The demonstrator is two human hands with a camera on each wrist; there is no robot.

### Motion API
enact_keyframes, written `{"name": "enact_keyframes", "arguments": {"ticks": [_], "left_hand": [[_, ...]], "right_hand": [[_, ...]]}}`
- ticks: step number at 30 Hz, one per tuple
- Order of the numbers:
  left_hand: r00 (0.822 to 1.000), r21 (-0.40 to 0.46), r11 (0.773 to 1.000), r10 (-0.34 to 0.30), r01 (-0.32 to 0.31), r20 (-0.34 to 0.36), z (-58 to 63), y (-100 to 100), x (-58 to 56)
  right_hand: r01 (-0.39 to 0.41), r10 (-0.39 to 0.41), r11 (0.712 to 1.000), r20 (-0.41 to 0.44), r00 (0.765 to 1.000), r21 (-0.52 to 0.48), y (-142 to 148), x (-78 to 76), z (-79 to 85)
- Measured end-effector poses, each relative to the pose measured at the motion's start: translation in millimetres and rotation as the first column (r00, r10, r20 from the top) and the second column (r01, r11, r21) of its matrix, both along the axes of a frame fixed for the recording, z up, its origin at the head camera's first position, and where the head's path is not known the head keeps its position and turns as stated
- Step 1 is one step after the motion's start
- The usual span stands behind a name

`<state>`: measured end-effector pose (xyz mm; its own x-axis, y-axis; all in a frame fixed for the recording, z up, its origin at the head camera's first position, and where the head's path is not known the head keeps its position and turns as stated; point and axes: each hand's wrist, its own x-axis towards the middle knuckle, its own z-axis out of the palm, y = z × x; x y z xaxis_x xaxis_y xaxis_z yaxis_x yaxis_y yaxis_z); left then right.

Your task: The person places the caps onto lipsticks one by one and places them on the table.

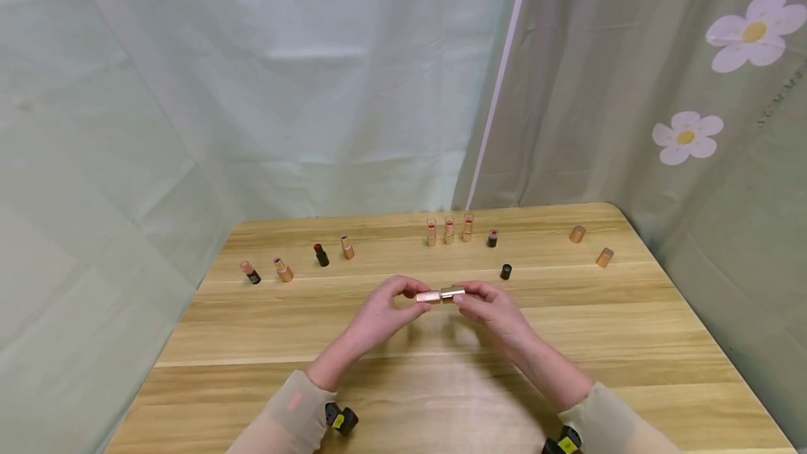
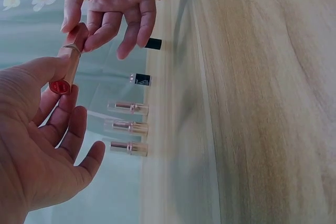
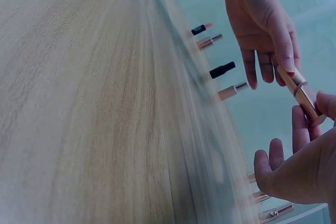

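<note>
A rose-gold lipstick (image 1: 429, 296) is held level above the table between both hands. My left hand (image 1: 384, 310) pinches its left end between thumb and fingers; a round red label (image 2: 60, 86) shows on that end in the left wrist view. With thumb and fingertips, my right hand (image 1: 501, 317) grips the gold part at the other end. A narrow seam ring (image 3: 300, 87) runs round the lipstick between the two grips. The remaining fingers of both hands are spread loosely below it.
Several uncapped lipsticks, one black (image 1: 321, 255), stand back left on the wooden table (image 1: 252, 342). Three clear-capped lipsticks (image 1: 449, 231) stand at the back middle, beside a short black lipstick (image 1: 492, 238). A black cap (image 1: 506, 272) and two gold caps (image 1: 576, 234) stand further right. Curtains (image 1: 353, 90) hang behind.
</note>
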<state>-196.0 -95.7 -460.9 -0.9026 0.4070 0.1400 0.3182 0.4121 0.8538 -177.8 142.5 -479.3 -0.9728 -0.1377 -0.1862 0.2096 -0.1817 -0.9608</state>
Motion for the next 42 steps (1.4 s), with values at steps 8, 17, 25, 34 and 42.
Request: {"name": "enact_keyframes", "arguments": {"ticks": [8, 17, 25, 34, 42], "left_hand": [[1.0, 0.008, 1.0, 0.012, -0.012, -0.003, -2.9, 1.3, -1.8], [1.0, -0.024, 1.0, -0.018, 0.019, 0.01, -3.8, 5.4, -1.1], [0.996, -0.115, 0.99, -0.078, 0.083, 0.046, -3.6, 11.6, -0.7], [0.993, -0.149, 0.982, -0.109, 0.114, 0.041, -3.5, 13.5, -3.7], [0.994, -0.144, 0.984, -0.097, 0.105, 0.057, -7.1, 12.6, -13.5]], "right_hand": [[-0.029, 0.029, 1.0, -0.003, 1.0, -0.001, 0.1, 0.7, -0.7], [-0.011, 0.011, 1.0, 0.003, 1.0, 0.003, -2.3, 0.0, -2.3], [-0.024, 0.036, 0.986, -0.071, 0.997, 0.164, -6.2, 0.6, -3.5], [-0.014, 0.083, 0.946, -0.198, 0.977, 0.324, -5.6, 2.5, -0.1], [-0.007, 0.112, 0.918, -0.244, 0.963, 0.396, 6.3, 1.4, 2.1]]}}
